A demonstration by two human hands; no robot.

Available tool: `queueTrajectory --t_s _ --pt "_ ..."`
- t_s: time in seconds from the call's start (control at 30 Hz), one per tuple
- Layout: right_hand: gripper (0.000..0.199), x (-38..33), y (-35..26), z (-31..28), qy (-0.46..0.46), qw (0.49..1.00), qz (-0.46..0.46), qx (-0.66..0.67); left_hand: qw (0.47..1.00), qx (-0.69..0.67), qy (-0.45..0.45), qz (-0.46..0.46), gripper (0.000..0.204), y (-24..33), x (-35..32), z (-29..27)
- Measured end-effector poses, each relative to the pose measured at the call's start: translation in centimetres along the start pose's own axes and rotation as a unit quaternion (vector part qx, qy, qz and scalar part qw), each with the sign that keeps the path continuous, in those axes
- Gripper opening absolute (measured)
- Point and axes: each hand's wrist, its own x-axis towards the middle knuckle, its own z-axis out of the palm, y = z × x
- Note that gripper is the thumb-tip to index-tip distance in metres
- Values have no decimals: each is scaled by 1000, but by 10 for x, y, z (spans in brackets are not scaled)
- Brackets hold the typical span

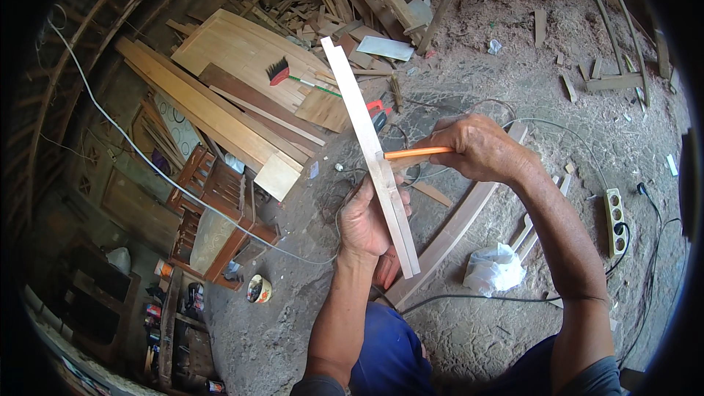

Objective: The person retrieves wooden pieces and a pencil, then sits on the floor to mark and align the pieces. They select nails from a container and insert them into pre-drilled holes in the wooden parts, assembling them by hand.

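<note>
My left hand (367, 220) is wrapped round a long pale wooden strip (359, 110), its thumb and fingers on either side. The strip tilts up and away to the left, with a groove or seam along its length and a notched far end. In my right hand (473, 145) is a slim orange stick-shaped tool (418, 152), gripped near one end. Its other end meets the strip just above my left hand; whether that tip is a pencil, brush or blade I cannot tell. Below lies a curved wooden board (455, 224) on the floor.
A red power tool (378, 114) lies beyond the strip. A white plastic bag (495, 269) and a power strip (616, 221) with black cables are on the right. Boards (220, 110), a broom (279, 73), a tub (259, 289) and a wooden furniture piece (220, 220) stand left.
</note>
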Motion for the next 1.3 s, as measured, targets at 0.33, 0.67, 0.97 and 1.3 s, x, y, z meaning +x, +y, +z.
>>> queueTrajectory --t_s 0.33,0.67,0.97,1.3 --pt "28 0 2 2 1 1000 -2 15 999 25 19 9 38 -2 0 9" --pt "28 2 -8 3 8 999 8 -53 1000 8 9 8 36 1 1 -5" --pt "26 1 -6 3 16 998 -1 -61 1000 -1 6 8 36 -2 1 -5" --pt "26 2 -8 -1 -6 998 9 -56 1000 0 1 8 36 0 1 -5"
